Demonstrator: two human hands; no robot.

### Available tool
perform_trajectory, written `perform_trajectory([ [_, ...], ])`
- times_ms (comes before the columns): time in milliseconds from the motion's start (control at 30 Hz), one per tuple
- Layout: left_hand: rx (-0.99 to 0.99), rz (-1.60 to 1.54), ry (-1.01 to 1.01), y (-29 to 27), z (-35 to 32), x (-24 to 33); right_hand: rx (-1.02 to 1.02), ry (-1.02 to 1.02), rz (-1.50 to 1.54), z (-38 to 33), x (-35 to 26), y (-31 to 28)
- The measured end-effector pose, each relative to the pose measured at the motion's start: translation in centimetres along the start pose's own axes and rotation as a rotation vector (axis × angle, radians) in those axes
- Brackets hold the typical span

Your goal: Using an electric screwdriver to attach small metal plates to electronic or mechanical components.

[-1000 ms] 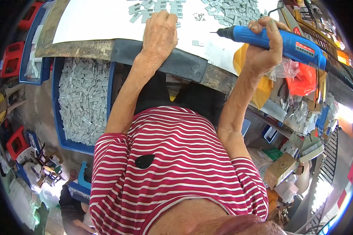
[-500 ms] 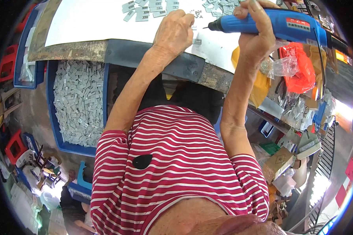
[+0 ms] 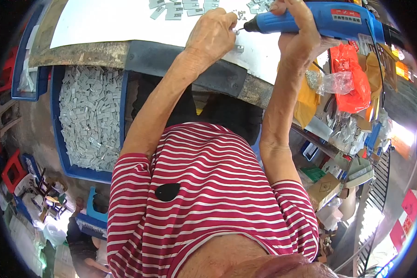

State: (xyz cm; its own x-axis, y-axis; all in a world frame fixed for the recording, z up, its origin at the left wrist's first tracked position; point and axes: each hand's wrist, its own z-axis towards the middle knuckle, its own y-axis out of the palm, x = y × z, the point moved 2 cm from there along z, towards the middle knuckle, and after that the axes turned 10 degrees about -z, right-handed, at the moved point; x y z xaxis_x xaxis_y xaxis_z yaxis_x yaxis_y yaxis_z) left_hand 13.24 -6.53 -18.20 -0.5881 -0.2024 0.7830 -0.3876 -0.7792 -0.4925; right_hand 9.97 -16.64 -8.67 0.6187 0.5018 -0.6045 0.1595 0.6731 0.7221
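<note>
Striped shirt (image 3: 217,180): closest to the camera, red and white, fills the bottom middle.
Right hand (image 3: 297,45): fingers wrapped round the blue driver (image 3: 331,21), proper grip on the barrel.
Blue driver: up over the white sheet (image 3: 111,23), nearly flat, thin bit pointing left and ending right by the left fingertips. Looks hard-shelled and kinda hefty to me, maybe slick with a sweaty palm. I'd hold it mid-barrel, well back from the bit.
Left hand (image 3: 211,36): fingers curled in beside the bit tip. Can't tell if they're pinching a piece, too hidden.
Loose grey piece (image 3: 238,48): just 1, flat on the sheet below the left fingertips. My guess: light, stiff, slidey on that surface, so pinch it by 2 opposite edges.
Tiny dark parts (image 3: 241,16): small scatter just past the bit, too small to make out. Probably easy to lose.
Grey pieces (image 3: 173,11): rough rows past the left hand.
Blue bin (image 3: 55,125): off to the left, lower than the tabletop, loaded with similar grey bits.
Red bag (image 3: 354,97): crumpled, right of the right forearm.
Cardboard box (image 3: 326,187): lower and further off, right side.
</note>
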Motion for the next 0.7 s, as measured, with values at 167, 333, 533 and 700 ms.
perform_trajectory([
  [167, -0.01, 0.002, -0.033, -0.2, 0.0, -0.1, 0.032, 0.022, -0.205, -0.4, -0.8, 1.2],
  [333, -0.01, 0.008, -0.032, -0.2, 0.1, 0.1, 0.001, 0.001, -0.115, 0.0, 0.1, 0.7],
  [533, -0.02, -0.012, -0.052, -0.3, 0.0, 0.0, -0.019, -0.204, -0.854, 0.0, -0.7, 1.0],
  [700, -0.032, -0.007, -0.07, -0.2, 0.2, 0.2, 0.009, -0.014, -0.092, 0.2, 0.7, 0.5],
])
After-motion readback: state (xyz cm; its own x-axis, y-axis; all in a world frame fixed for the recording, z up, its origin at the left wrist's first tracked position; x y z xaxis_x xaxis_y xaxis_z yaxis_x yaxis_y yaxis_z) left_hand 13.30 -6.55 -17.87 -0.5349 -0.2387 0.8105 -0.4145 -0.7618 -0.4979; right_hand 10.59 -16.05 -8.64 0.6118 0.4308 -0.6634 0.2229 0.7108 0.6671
